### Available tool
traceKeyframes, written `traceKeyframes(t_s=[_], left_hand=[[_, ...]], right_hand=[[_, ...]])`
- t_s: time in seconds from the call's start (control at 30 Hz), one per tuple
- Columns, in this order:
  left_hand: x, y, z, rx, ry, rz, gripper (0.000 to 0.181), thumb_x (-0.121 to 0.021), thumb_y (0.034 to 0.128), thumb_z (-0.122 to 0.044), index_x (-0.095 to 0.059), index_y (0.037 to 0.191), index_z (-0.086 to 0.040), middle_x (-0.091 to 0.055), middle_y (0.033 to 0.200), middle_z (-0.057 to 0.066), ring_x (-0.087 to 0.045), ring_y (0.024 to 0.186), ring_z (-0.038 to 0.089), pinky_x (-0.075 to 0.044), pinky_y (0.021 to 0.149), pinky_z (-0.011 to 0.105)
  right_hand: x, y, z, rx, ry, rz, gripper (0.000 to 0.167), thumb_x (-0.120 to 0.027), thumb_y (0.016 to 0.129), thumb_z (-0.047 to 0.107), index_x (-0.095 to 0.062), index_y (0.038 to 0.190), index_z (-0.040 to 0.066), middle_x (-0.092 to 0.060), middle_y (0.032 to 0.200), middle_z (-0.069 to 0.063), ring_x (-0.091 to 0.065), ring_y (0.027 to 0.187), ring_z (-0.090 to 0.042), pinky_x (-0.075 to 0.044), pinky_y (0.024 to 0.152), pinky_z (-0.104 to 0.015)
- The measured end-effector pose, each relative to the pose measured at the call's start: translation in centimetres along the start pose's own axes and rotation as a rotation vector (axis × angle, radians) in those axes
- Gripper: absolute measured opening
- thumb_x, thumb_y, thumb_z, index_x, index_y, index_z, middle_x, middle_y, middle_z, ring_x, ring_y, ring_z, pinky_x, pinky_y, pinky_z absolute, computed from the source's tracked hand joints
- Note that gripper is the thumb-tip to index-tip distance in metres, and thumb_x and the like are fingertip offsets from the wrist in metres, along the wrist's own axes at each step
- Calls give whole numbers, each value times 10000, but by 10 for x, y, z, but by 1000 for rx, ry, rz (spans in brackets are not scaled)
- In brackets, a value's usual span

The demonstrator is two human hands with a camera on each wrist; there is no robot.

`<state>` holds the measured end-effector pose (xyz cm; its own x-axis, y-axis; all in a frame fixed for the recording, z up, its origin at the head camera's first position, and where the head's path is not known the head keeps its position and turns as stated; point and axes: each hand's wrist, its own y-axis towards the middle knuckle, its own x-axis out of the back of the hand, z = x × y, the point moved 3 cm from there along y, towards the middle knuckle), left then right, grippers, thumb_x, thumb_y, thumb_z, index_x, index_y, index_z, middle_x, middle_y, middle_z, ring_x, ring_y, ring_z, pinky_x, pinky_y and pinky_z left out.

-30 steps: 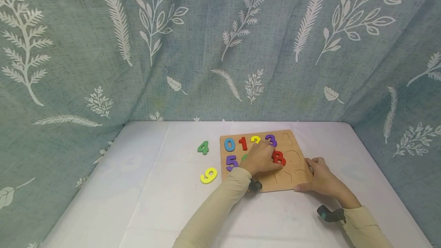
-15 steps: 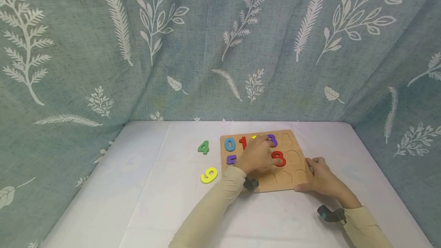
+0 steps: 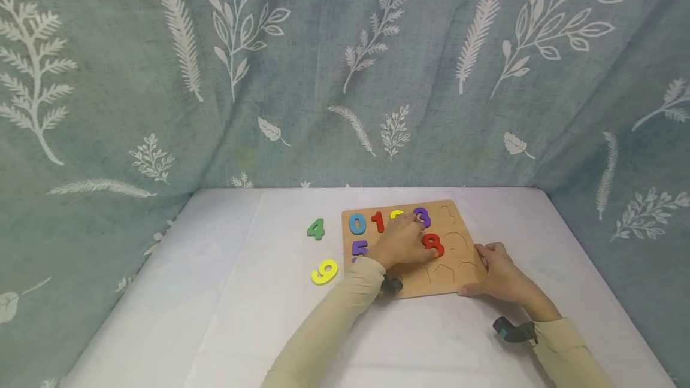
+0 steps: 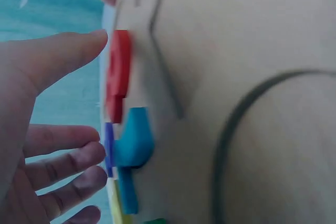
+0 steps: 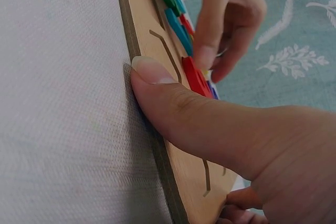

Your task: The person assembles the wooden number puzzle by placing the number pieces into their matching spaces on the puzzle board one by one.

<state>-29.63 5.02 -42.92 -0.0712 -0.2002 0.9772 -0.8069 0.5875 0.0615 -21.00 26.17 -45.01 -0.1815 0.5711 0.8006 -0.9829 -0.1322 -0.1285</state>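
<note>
A wooden number puzzle board (image 3: 458, 283) lies on the table. My left hand (image 3: 399, 241) is over its middle with fingers spread; its thumb reaches the red number 8 (image 3: 433, 245), and its fingertips reach toward the purple number 3 (image 3: 422, 217). In the left wrist view, a blue number piece (image 4: 135, 142) stands near the spread fingers; the head view hides it beneath the hand. The yellow number 2 (image 3: 396, 214) is partly covered. At the board's right edge, my right hand (image 3: 501, 277) holds the near corner, thumb along the front edge (image 5: 157, 82).
Left of the board lie a green number 4 (image 3: 316, 229) and a yellow number 9 (image 3: 325, 272). On the board sit a blue 0 (image 3: 357, 224), a red 1 (image 3: 378, 222) and a purple 5 (image 3: 359, 248). A patterned curtain (image 3: 312, 76) rises behind the white table (image 3: 242, 328).
My left hand has shifted slightly left, hiding the green piece and more of the yellow 2. My right hand keeps its place at the board's corner.
</note>
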Motion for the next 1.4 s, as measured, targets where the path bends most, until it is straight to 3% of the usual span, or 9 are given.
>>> traceKeyframes(t_s=[0.17,0.43,0.57,0.7,0.9,1.07,1.2,1.4], left_hand=[[-8,3,0,7,52,11,483,-716,868,-641,-736,1038,-189,-636,1205,-28,-561,1040,136,-496,942,354],[-7,1,-1,-1,49,35,564,-715,883,-623,-735,1221,-172,-616,1337,-12,-574,1187,166,-480,1071,413],[0,-4,0,-8,-3,9,603,-718,879,-617,-730,1270,-157,-612,1399,5,-568,1271,190,-461,1120,427],[17,-12,10,-24,-96,-35,647,-725,889,-595,-697,1342,-133,-609,1417,34,-553,1323,213,-451,1125,421],[52,-42,39,-9,-228,-121,651,-731,903,-551,-677,1358,-88,-632,1280,46,-595,1172,247,-486,1003,432],[76,-73,72,34,-270,-258,597,-764,895,-506,-701,1308,-79,-637,1218,54,-608,1119,254,-504,965,458],[85,-95,104,94,-308,-340,577,-797,886,-450,-695,1296,-57,-632,1248,77,-603,1111,268,-528,940,452],[89,-118,150,195,-351,-385,607,-806,886,-439,-665,1345,-68,-613,1284,107,-595,1152,305,-525,963,503]], right_hand=[[-1,2,0,6,-10,-1,1260,-954,672,490,-311,1485,-225,-378,1336,-364,-524,1171,-455,-494,1008,-641],[-1,1,2,-12,-12,6,1270,-956,664,499,-310,1489,-220,-377,1343,-364,-523,1176,-457,-496,1009,-638],[-2,0,2,-13,-15,9,1272,-954,665,502,-310,1487,-223,-374,1343,-366,-521,1181,-463,-491,1016,-642],[-2,1,1,-25,-11,9,1276,-954,667,497,-300,1488,-229,-362,1338,-367,-509,1181,-474,-480,1032,-654],[-2,1,0,-56,-3,16,1297,-954,664,501,-279,1509,-214,-335,1374,-373,-488,1213,-495,-455,1065,-667],[1,-1,-2,-86,1,15,1324,-958,654,504,-254,1524,-205,-313,1400,-375,-453,1268,-530,-425,1091,-681],[1,-1,-3,-79,-1,12,1330,-959,653,502,-249,1524,-208,-311,1392,-379,-446,1265,-537,-418,1094,-686],[-2,1,-2,-49,12,11,1318,-959,655,500,-263,1513,-218,-332,1365,-367,-472,1212,-496,-439,1072,-681]])
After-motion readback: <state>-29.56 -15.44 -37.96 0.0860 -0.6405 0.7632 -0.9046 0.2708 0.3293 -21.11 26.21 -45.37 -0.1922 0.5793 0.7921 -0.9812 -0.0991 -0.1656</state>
